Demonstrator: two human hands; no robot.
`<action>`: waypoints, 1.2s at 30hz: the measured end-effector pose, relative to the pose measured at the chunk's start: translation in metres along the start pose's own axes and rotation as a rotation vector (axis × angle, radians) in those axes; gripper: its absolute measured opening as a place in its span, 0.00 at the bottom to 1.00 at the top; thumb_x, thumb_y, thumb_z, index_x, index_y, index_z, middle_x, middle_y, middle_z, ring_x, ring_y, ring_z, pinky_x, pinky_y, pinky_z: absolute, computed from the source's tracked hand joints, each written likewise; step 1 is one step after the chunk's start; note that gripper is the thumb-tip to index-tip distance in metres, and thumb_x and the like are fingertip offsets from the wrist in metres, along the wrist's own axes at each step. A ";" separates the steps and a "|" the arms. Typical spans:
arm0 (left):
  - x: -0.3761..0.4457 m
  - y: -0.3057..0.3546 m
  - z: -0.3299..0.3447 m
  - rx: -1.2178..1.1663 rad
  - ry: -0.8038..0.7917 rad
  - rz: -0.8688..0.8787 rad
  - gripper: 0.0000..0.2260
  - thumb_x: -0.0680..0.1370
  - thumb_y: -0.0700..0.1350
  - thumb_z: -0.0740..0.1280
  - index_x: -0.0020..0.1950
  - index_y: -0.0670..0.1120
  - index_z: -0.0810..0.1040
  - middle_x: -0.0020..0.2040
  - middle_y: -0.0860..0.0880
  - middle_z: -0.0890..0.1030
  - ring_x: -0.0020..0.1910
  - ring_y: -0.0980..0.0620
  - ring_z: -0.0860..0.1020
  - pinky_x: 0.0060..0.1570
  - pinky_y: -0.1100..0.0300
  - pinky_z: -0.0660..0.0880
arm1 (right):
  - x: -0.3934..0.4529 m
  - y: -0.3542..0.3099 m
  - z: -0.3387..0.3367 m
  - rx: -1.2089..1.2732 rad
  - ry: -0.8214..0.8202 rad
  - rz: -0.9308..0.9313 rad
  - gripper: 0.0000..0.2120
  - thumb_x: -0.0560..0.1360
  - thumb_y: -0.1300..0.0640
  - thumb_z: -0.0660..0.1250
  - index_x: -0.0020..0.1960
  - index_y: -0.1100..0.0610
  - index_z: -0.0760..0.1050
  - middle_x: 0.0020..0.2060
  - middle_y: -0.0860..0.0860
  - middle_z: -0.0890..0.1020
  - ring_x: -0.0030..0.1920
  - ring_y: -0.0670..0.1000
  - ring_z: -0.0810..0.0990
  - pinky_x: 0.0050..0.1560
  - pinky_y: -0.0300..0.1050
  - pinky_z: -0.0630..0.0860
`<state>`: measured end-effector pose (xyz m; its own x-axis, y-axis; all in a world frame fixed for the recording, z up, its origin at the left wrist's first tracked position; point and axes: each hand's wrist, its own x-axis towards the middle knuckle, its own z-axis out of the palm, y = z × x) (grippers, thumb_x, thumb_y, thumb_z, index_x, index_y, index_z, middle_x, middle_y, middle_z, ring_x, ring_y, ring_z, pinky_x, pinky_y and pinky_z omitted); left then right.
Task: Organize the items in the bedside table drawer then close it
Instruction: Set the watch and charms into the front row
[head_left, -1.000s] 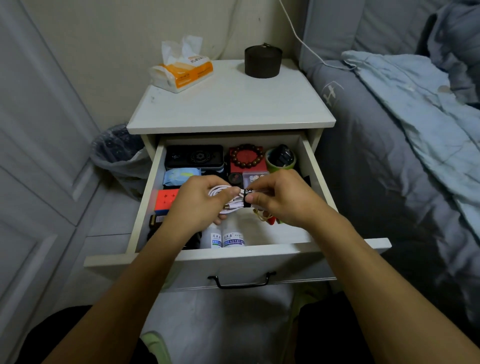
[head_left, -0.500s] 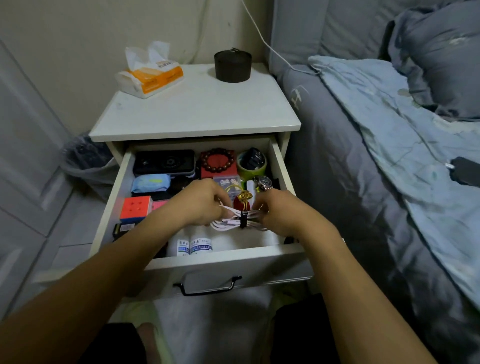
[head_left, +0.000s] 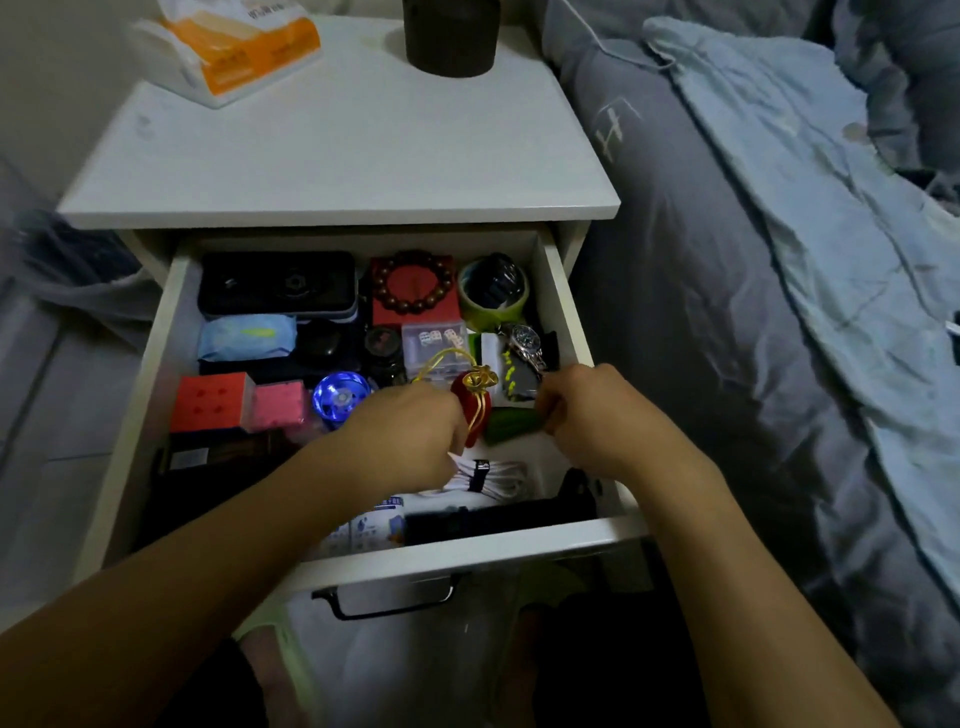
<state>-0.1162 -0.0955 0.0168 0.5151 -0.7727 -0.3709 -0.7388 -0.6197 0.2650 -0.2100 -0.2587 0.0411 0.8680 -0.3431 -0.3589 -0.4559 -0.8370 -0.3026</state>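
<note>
Inside the open drawer (head_left: 558, 291), the left hand (head_left: 410, 431) is gripping the bundled white cable (head_left: 488, 475) lying near the front wall, while the right hand (head_left: 592, 410) is pinching a green item (head_left: 511, 423) just behind the cable.

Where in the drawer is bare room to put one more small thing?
Little is free. One pale patch of drawer floor shows between the white cable bundle, the right hand and the right wall. The back rows, from the black case to the bead bracelet, are packed. The nightstand top has bare room.
</note>
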 end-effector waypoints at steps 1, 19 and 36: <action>0.002 -0.001 0.003 0.052 -0.024 -0.006 0.11 0.75 0.43 0.70 0.56 0.51 0.83 0.54 0.51 0.82 0.53 0.48 0.80 0.51 0.54 0.78 | 0.001 -0.001 0.000 -0.017 -0.028 -0.012 0.14 0.73 0.64 0.61 0.55 0.55 0.78 0.51 0.55 0.76 0.49 0.59 0.79 0.51 0.53 0.79; 0.006 -0.015 0.005 -0.093 -0.046 -0.069 0.06 0.76 0.49 0.72 0.51 0.50 0.82 0.48 0.52 0.82 0.51 0.50 0.80 0.52 0.54 0.77 | 0.011 -0.008 0.016 -0.030 -0.099 -0.127 0.10 0.76 0.56 0.65 0.56 0.57 0.76 0.52 0.56 0.78 0.52 0.56 0.77 0.48 0.46 0.75; 0.029 -0.022 0.002 -0.049 0.413 0.105 0.10 0.77 0.40 0.66 0.55 0.47 0.82 0.54 0.48 0.78 0.52 0.44 0.78 0.51 0.47 0.77 | 0.024 -0.011 0.001 0.025 0.084 -0.034 0.12 0.75 0.62 0.62 0.58 0.60 0.72 0.54 0.60 0.75 0.50 0.62 0.77 0.46 0.48 0.76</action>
<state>-0.0859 -0.1041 -0.0019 0.5763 -0.8160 0.0457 -0.7802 -0.5326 0.3282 -0.1845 -0.2574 0.0350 0.8962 -0.3496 -0.2731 -0.4293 -0.8386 -0.3354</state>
